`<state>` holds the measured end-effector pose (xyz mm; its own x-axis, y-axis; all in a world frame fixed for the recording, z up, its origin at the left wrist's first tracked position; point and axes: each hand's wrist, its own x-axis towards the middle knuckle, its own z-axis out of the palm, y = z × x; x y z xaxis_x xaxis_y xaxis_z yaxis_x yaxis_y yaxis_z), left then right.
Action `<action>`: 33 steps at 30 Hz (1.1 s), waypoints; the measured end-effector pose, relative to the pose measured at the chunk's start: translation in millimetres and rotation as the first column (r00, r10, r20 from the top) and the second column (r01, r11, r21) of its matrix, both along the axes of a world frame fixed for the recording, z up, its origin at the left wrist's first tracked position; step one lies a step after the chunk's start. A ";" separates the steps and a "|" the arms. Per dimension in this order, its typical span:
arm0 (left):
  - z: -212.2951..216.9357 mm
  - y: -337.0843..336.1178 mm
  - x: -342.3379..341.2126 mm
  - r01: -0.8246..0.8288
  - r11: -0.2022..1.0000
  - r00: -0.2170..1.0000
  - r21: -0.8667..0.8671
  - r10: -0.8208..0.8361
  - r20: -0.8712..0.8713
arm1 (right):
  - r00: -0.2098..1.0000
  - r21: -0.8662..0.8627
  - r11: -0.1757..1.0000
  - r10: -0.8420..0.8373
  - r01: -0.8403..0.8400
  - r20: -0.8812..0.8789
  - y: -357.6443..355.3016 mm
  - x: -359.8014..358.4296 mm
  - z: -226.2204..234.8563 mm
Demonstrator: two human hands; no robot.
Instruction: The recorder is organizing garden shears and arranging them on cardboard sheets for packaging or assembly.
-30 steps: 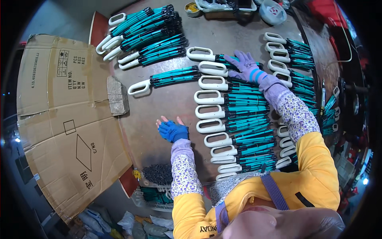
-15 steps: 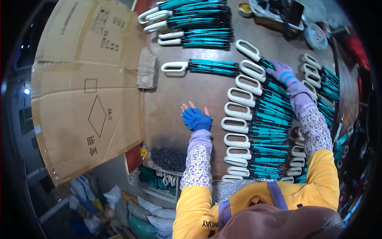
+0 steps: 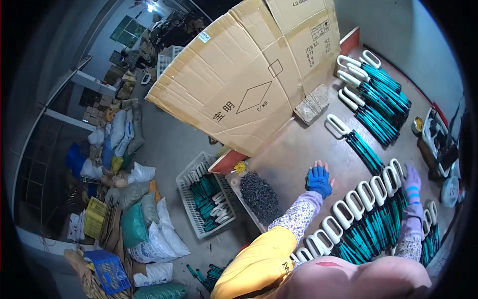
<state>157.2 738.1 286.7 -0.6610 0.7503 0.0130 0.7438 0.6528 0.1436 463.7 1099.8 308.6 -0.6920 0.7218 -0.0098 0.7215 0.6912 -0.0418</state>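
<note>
My left hand (image 3: 319, 180), in a blue fingerless glove, lies flat on the metal tabletop (image 3: 294, 154) with its fingers spread and holds nothing. In a purple glove with light-blue bands, my right hand (image 3: 413, 182) is at the far end of a curved row of pieces. Its fingers seem closed on the last white-handled teal piece (image 3: 397, 171), though the grip is partly hidden. Each piece has a white loop handle and a bundle of thin teal and black strips. Other pieces in the row (image 3: 378, 191) lie side by side, handles toward my left hand.
One separate piece (image 3: 338, 124) lies beyond, near stacked bundles (image 3: 381, 89). A stone block (image 3: 312, 104) rests against a large cardboard sheet (image 3: 259, 84). Small dark parts (image 3: 260, 197) are heaped at the table's left edge, above a crate (image 3: 186, 187). A tray (image 3: 438, 144) stands far right.
My view has swung left, showing more floor and sacks. The last piece, tilted earlier, now lines up with the row, my right hand still at it. My left hand stays flat on the table.
</note>
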 end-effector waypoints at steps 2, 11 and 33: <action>-7.3 -19.2 -12.9 -0.058 0.998 0.998 -0.010 0.058 -0.027 | 0.964 -0.259 0.950 0.109 -0.173 -0.244 -63.0 -136.5 78.2; 3.6 5.5 -5.4 -0.021 1.000 0.999 0.021 0.022 -0.027 | 0.973 0.164 0.976 0.167 -0.141 -0.159 -105.1 -229.3 2.4; -12.5 24.6 -53.2 0.049 0.999 0.961 0.009 -0.045 -0.271 | 0.786 -0.806 0.582 -0.546 0.107 -0.290 9.9 -13.2 81.3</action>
<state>104.0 762.6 274.2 -0.5949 0.7787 0.1990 0.7862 0.6153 -0.0576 450.5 1109.8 390.0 -0.4730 0.7920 -0.3860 0.6154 -0.0165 -0.7880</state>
